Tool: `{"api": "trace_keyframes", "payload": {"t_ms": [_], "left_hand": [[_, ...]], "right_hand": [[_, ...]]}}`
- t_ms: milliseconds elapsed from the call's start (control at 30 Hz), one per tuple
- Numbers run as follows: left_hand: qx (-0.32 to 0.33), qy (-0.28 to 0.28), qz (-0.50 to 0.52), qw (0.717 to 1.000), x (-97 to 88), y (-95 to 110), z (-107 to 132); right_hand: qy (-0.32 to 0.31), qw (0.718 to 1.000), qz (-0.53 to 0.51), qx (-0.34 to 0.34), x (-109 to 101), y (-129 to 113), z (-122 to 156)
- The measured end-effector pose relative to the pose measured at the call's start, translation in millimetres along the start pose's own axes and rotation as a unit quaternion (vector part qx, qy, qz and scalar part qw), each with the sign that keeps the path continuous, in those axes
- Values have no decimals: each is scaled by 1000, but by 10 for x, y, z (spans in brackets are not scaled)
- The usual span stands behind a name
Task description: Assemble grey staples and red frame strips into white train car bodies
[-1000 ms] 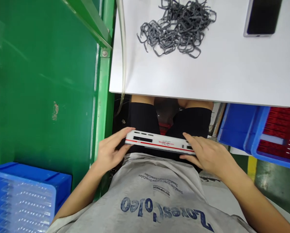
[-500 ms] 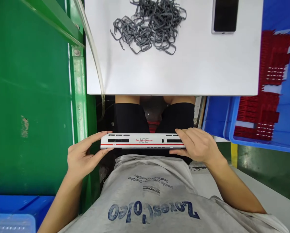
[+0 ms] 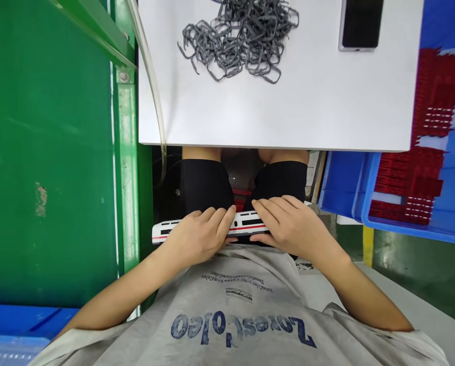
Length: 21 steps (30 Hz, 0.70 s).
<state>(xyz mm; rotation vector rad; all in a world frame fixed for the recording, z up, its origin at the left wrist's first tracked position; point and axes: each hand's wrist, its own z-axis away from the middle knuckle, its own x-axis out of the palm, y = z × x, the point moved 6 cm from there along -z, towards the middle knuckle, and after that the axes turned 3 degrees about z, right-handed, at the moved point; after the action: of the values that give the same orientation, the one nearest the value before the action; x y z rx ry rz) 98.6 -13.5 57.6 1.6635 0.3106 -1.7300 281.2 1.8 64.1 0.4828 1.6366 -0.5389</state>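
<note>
1. Across the upper centre of the frame, the table (image 3: 307, 112) is set with its near edge just beyond the train (image 3: 248, 222); the shell could be scuffed there if it were raised too close.
2. At the right, red parts (image 3: 423, 166) are held in a crate (image 3: 402, 231); they could be knocked by a wide swing of the right hand (image 3: 294, 223).
3. At the upper centre, loops (image 3: 250, 48) are heaped; being tangled, several could be dragged off together.
4. At the lower centre, the train is held over the lap (image 3: 206, 185); it could be dropped if both grips were slackened.
5. There, its middle is wrapped by the left hand (image 3: 199, 236) and its right part pinched by the right, both nearly closed, thumbs below; by uneven pressure it could be twisted. Firmness cannot be told.
</note>
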Motion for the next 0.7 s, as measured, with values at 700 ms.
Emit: {"api": "trace_keyframes", "payload": {"t_ms": [700], "left_hand": [[-41,-47,194,979,109,-123,23]], "right_hand": [[64,941,-316,103,-124,303,295]]}}
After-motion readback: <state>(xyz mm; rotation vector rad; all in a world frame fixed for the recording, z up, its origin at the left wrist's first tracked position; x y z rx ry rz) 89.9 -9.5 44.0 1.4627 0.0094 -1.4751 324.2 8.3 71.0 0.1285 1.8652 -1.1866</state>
